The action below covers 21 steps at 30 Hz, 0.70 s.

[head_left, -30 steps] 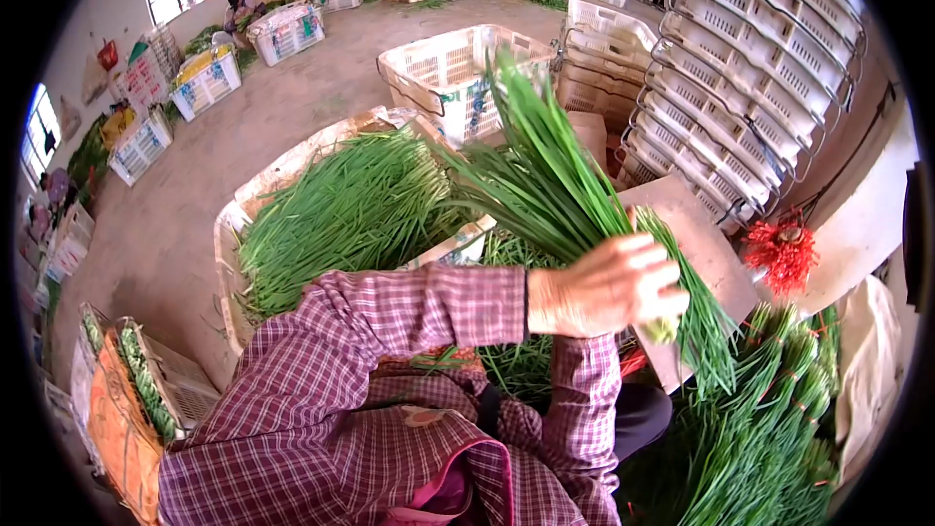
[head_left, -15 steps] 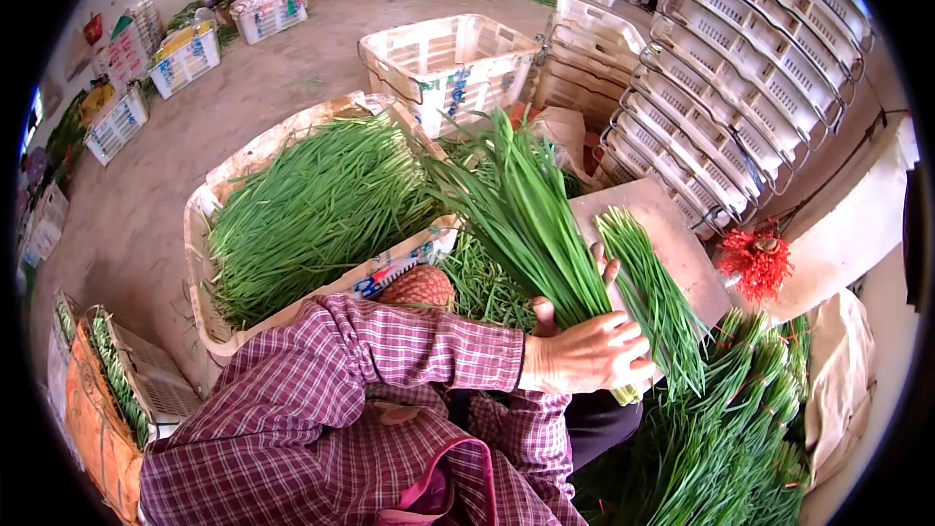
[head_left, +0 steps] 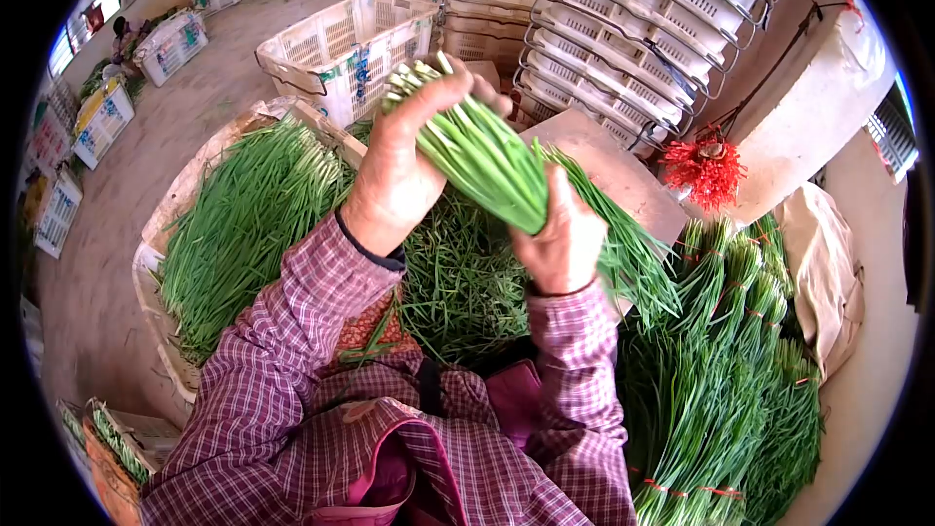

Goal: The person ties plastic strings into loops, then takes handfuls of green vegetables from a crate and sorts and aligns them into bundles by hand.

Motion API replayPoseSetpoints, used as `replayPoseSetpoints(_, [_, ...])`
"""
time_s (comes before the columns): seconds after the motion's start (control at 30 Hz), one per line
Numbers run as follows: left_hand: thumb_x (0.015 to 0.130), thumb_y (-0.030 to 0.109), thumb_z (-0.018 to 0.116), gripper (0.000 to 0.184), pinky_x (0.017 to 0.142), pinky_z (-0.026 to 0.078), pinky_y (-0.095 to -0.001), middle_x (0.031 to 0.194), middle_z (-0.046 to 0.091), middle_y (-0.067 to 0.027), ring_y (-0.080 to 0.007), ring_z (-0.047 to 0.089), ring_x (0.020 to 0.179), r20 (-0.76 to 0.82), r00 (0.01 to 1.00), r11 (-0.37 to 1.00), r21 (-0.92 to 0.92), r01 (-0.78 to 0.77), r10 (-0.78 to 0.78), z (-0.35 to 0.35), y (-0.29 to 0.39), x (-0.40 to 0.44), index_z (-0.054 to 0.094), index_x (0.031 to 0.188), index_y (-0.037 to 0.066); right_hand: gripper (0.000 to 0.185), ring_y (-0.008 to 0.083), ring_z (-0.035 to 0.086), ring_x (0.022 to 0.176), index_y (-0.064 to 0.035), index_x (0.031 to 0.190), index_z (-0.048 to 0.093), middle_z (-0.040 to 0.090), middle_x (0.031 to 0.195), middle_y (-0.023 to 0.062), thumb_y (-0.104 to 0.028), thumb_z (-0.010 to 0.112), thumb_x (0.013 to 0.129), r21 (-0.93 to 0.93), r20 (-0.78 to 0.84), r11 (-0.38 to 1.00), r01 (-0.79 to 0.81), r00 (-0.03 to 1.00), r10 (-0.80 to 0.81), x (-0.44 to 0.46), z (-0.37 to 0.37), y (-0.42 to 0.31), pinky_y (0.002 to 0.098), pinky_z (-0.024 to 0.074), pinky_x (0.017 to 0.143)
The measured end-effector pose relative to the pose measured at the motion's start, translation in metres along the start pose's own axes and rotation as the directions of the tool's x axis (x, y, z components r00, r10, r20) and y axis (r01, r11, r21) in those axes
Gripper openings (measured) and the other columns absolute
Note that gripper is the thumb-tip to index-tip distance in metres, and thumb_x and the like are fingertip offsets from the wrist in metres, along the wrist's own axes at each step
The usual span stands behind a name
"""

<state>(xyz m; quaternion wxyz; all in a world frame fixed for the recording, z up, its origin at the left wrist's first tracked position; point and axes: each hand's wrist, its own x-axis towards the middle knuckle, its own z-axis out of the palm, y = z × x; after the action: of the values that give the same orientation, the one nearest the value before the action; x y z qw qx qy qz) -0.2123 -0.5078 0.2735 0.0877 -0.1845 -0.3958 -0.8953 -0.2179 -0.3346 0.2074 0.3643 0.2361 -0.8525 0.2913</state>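
Observation:
A bunch of garlic chives [head_left: 487,161] is held up in front of me, its pale cut ends at the upper left. My left hand [head_left: 404,156] is wrapped round it near those ends. Lower down, my right hand [head_left: 563,234] grips the leafy part with the thumb on top. Behind the right hand, more loose chives [head_left: 633,258] lie on a flat board [head_left: 609,161]. To the left, a crate [head_left: 156,224] holds a heap of loose chives [head_left: 253,224]. Scattered leaves [head_left: 463,273] fill the space below the bunch.
Bundles of chives tied with red bands [head_left: 721,370] are piled at my right. A cluster of red ties [head_left: 703,170] hangs beside the board. Stacked white crates [head_left: 633,49] tower behind it. Another white crate [head_left: 341,44] stands beyond the chive heap, and more line the far wall.
The bunch has been turned over: its cut ends, low before, now point up and left. My left arm no longer reaches across; both hands now hold the bunch. The view has shifted right.

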Motion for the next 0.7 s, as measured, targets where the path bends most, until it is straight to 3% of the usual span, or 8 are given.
replayPoseSetpoints(0.03, [0.083,0.03,0.068,0.026,0.082,0.054,-0.0353,0.093,0.066,-0.0107,-0.0208,0.064,0.094,-0.041,0.999,0.998,-0.058,-0.016,0.014,-0.003,0.002,0.009,0.062,0.092,0.006,0.035,0.0088,0.055,0.043,-0.0113,0.107,0.06,0.065,0.07,0.0047,-0.03,0.071,0.08,-0.063,-0.089,0.992,0.113,0.989,-0.119,0.013,-0.018,0.004,0.0239,0.0465,0.037])
replayPoseSetpoints(0.13, [0.09,0.021,0.061,0.017,0.089,0.051,-0.037,0.093,0.066,-0.0077,-0.0239,0.065,0.094,-0.071,0.997,0.972,-0.234,-0.023,0.006,-0.042,-0.006,0.042,0.062,0.097,0.005,0.037,0.0184,0.062,0.052,-0.0167,0.106,0.059,0.066,0.075,0.0051,-0.026,0.075,0.074,-0.348,0.006,0.921,0.177,0.982,-0.186,0.032,-0.063,0.044,0.0318,0.0491,0.044])
replayPoseSetpoints(0.27, [0.091,0.017,0.058,0.013,0.089,0.051,-0.0376,0.089,0.067,-0.0098,-0.0243,0.065,0.093,-0.117,0.991,0.986,-0.161,0.052,-0.072,-0.075,-0.024,0.033,0.062,0.094,0.005,0.047,0.0301,0.067,0.073,-0.0171,0.114,0.054,0.067,0.085,0.0091,-0.013,0.071,0.071,-0.618,0.243,0.786,0.007,0.953,0.183,0.035,-0.08,0.113,0.0421,0.0517,0.06])
replayPoseSetpoints(0.3, [0.091,0.017,0.058,0.013,0.086,0.052,-0.0362,0.089,0.067,-0.0074,-0.0234,0.065,0.09,-0.111,0.989,0.987,-0.138,0.085,-0.101,-0.083,-0.031,0.022,0.062,0.094,0.005,0.047,0.0301,0.067,0.073,-0.0171,0.114,0.054,0.067,0.085,0.0091,-0.013,0.071,0.071,-0.609,0.253,0.793,0.016,0.951,0.175,0.033,-0.072,0.132,0.0421,0.0517,0.06])
replayPoseSetpoints(0.37, [0.09,0.016,0.059,0.012,0.083,0.052,-0.0351,0.087,0.066,-0.0056,-0.0209,0.065,0.084,-0.152,0.972,0.983,-0.082,0.166,-0.177,-0.096,-0.04,-0.005,0.062,0.095,0.005,0.056,0.0343,0.066,0.081,-0.0177,0.12,0.05,0.067,0.091,0.0125,-0.016,0.073,0.069,-0.673,0.293,0.73,-0.12,0.863,0.411,0.026,-0.047,0.167,0.0459,0.051,0.067])
replayPoseSetpoints(0.5, [0.09,0.011,0.057,0.01,0.078,0.053,-0.0339,0.083,0.064,-0.0053,-0.017,0.064,0.079,-0.349,0.892,0.95,0.015,0.312,-0.288,-0.151,-0.032,-0.068,0.06,0.097,0.005,0.078,0.0337,0.065,0.093,-0.0225,0.134,0.041,0.066,0.104,0.0156,-0.036,0.078,0.067,-0.684,0.354,0.702,-0.199,0.751,0.557,0.02,0.002,0.214,0.0461,0.0511,0.075])
replayPoseSetpoints(0.63, [0.089,0.011,0.058,0.013,0.075,0.051,-0.0315,0.085,0.063,-0.0088,-0.0186,0.063,0.08,-0.57,0.819,0.879,0.354,0.32,-0.068,-0.213,0.019,-0.145,0.058,0.098,0.002,0.106,0.039,0.044,0.125,-0.0238,0.148,0.02,0.045,0.138,0.0186,-0.046,0.079,0.063,-0.46,0.522,0.847,-0.268,0.69,0.502,-0.002,0.038,0.257,0.0508,0.0388,0.1])
replayPoseSetpoints(0.7, [0.089,0.013,0.059,0.014,0.078,0.05,-0.0314,0.086,0.062,-0.007,-0.017,0.061,0.082,-0.628,0.763,0.731,0.592,0.34,0.154,-0.235,0.057,-0.185,0.058,0.098,0.002,0.106,0.0388,0.033,0.133,-0.0233,0.149,0.018,0.03,0.148,0.0174,-0.058,0.074,0.065,-0.702,0.422,0.657,-0.274,0.584,0.694,-0.025,0.067,0.275,0.0588,0.0297,0.104])
